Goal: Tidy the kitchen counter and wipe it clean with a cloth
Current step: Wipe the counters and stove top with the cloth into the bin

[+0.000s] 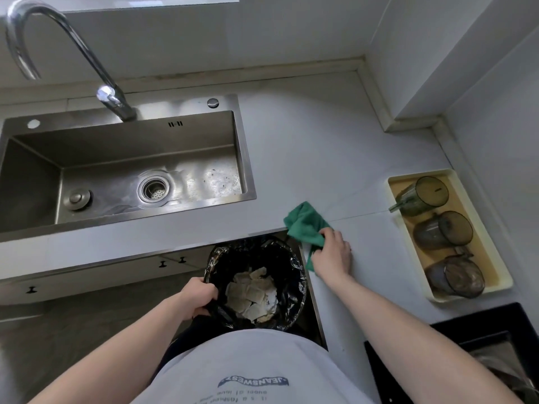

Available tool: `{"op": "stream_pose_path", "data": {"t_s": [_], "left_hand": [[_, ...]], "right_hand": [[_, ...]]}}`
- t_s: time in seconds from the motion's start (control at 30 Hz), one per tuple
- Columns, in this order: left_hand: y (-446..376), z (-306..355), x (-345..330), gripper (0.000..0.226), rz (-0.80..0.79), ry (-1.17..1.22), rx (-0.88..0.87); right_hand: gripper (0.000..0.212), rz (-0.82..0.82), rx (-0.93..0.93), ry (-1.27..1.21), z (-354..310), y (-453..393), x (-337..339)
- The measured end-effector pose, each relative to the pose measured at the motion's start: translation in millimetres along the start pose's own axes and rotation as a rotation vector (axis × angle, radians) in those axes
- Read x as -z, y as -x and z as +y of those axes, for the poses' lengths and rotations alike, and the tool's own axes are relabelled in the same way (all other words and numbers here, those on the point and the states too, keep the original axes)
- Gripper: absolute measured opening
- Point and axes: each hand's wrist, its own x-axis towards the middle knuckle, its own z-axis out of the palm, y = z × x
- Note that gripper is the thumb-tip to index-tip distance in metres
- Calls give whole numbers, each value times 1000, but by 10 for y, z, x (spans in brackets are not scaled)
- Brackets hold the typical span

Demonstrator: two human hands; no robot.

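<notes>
The right hand (332,255) gripped the green cloth (306,225) at the counter (320,141) edge. The left hand (198,297) clasped the bin (294,275) rim. Tidying looked done; wiping seemingly remained.

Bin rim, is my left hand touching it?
Touching. The head view shows the left hand with fingers curled over the black-lined bin rim, gripping it.
</notes>
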Motion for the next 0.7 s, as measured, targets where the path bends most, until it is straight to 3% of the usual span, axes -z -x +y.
{"op": "stream_pose_path", "data": {"t_s": [0.13,0.2,0.37,0.5,0.57,0.7], "left_hand": [[-11,64,-9,15,11,-74,-32],[-18,84,-8,13,16,-107,-44],[-68,85,51,10,7,-160,-57],[-84,101,102,12,-25,-180,-81],[-81,102,133,15,-52,-174,-84],[-81,87,178,17,-90,-170,-96]], "right_hand": [[53,-265,196,-139,-290,551,-202],[49,-303,206,-247,-324,728,-253],[43,-16,86,-467,-192,776,25],[32,250,-88,-407,212,508,494],[32,254,-188,-302,414,380,573],[49,14,-349,-153,287,452,253]]}}
